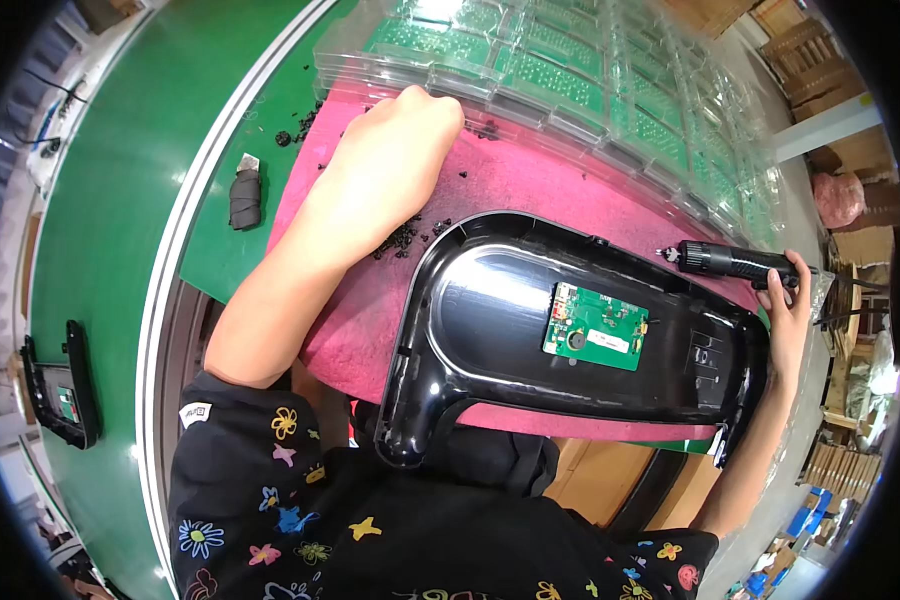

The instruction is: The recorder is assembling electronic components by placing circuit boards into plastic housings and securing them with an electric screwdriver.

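My left hand (400, 150) is closed, knuckles up, over the far part of a pink mat (345, 330); whatever its fingertips pinch is hidden beneath it. Small black screws (400, 240) lie loose on the mat by its wrist. At the right, my right hand (788, 310) grips the rear end of a black electric screwdriver (725, 261), whose tip points left. Between my arms rests a glossy black plastic housing (490, 385), hollow side up, its handle-like leg toward me. A green circuit board (598, 328) sits inside it.
Stacked clear plastic trays (610, 150) with green boards stand along the far side. A dark wrapped bundle (245, 200) lies left of the mat. Beyond a white rail (195, 190), another black housing (88, 390) rests on a green surface (120, 250). Cardboard boxes (810, 65) are at the right.
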Motion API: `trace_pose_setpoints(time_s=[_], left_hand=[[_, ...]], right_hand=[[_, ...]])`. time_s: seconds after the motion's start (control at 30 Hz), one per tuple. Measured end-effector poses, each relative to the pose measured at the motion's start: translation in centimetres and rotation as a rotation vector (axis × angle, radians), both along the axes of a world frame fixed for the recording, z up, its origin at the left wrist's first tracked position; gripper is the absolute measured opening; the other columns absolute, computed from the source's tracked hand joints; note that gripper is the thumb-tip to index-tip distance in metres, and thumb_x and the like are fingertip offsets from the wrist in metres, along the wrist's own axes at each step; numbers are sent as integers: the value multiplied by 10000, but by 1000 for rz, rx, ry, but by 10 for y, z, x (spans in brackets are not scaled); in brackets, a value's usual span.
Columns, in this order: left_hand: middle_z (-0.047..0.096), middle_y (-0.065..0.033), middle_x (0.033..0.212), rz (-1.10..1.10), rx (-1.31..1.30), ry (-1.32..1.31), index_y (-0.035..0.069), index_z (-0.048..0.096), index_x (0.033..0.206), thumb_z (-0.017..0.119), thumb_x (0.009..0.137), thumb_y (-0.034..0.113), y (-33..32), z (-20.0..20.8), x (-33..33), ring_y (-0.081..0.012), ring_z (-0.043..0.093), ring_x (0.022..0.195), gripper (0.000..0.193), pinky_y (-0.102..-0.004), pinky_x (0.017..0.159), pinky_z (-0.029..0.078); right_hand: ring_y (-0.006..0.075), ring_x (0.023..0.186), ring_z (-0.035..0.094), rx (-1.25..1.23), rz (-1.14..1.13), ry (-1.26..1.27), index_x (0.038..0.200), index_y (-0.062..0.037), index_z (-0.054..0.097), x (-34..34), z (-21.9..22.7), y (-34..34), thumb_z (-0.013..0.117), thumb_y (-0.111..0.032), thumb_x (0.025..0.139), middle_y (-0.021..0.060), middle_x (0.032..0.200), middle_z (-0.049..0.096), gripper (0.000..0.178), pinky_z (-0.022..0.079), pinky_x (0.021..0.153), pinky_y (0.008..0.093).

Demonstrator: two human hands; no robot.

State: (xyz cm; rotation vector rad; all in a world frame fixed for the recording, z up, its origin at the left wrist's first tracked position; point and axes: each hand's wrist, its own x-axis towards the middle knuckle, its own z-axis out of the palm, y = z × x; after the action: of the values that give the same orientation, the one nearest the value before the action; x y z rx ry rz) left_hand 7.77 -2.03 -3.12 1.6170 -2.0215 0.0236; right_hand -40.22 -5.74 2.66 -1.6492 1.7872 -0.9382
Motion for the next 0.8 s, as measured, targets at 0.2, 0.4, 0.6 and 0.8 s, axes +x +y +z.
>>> trace_pose_setpoints(time_s=[0.2, 0.4, 0.6, 0.8], left_hand=[[665, -173, 850, -156, 65, 66, -24, 662, 880, 621, 769, -30, -10, 3, -9, -356, 631, 865, 119, -420, 750, 509], [679, -189, 847, -210, 229, 78, -28, 680, 877, 677, 713, -50, -12, 15, -7, -358, 660, 837, 165, -418, 741, 524], [680, -184, 854, -98, 234, -58, -20, 688, 867, 668, 735, -16, -6, 17, -19, -358, 654, 832, 133, -443, 763, 514], [687, -167, 866, -129, 120, 62, -28, 675, 870, 642, 749, -31, -3, 28, -19, -292, 682, 756, 125, -369, 685, 537]], right_hand=[[202, 1137, 540, -565, -13, -61, 1454, -58, 262, 58, -5, 12, 625, -55, 946, 165, 1334, 443, 625, 511, 921, 314], [274, 1144, 585, -534, 238, -396, 1400, -7, 322, 103, 4, 12, 579, -26, 954, 186, 1276, 542, 515, 479, 985, 402], [214, 1012, 576, -180, 433, -920, 1334, 0, 406, 119, 9, 7, 608, -110, 951, 107, 1043, 589, 447, 423, 972, 358], [199, 953, 555, -249, 355, -950, 1303, 43, 420, 131, 19, 21, 643, -93, 898, 78, 985, 568, 482, 414, 928, 325]])
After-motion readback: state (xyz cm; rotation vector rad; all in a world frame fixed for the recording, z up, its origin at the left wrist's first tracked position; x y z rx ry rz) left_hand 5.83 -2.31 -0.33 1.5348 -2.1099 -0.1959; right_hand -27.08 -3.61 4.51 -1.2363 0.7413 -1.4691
